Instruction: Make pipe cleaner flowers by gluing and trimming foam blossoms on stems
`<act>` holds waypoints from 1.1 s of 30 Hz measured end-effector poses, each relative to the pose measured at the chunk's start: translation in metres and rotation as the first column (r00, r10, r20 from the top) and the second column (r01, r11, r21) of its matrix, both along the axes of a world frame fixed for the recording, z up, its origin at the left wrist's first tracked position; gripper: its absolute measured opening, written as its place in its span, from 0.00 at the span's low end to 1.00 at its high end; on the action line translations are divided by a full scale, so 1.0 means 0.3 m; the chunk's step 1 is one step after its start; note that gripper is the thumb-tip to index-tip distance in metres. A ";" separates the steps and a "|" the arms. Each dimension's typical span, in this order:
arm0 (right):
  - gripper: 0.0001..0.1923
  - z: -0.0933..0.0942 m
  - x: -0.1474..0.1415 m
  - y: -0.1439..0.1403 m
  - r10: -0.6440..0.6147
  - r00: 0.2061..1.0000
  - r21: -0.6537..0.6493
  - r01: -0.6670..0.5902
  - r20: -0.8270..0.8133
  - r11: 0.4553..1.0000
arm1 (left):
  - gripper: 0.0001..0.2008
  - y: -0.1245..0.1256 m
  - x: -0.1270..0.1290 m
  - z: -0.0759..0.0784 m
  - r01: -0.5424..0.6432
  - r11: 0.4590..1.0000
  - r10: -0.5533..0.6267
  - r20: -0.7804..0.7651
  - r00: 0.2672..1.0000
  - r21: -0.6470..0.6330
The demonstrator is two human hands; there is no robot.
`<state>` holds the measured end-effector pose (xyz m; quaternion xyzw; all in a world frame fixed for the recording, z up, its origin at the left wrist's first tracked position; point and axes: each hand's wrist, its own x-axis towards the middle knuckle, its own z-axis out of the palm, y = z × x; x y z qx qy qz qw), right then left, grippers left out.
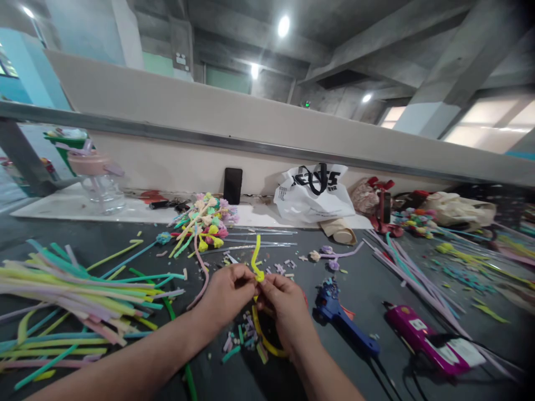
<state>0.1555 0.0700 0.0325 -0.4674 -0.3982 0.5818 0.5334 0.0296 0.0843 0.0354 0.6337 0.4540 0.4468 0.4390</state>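
Both hands meet over the middle of the dark table, pinching a yellow pipe cleaner (256, 255). One end of it sticks up above the fingertips, and a small knotted bend sits between them. A longer yellow length loops down below my right hand (284, 303). My left hand (229, 292) is closed at the bend, with its thumb and forefinger together. Small cut pieces (244, 337) of pipe cleaner lie under the hands. A blue glue gun (345, 320) rests just right of my right hand.
Loose pastel pipe cleaners (83, 301) spread over the left side. A bunch of finished flowers (209, 223) lies at the back, near an upright phone (233, 185). A magenta tool (432, 340) with a cord is at right. Behind stand a white bag (315, 197) and a lidded jar (98, 184).
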 end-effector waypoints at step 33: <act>0.09 0.002 0.017 -0.001 0.075 0.950 0.113 -0.042 -0.302 0.993 | 0.12 -0.031 -0.057 0.062 0.445 0.747 -0.226 -0.440 0.869 0.494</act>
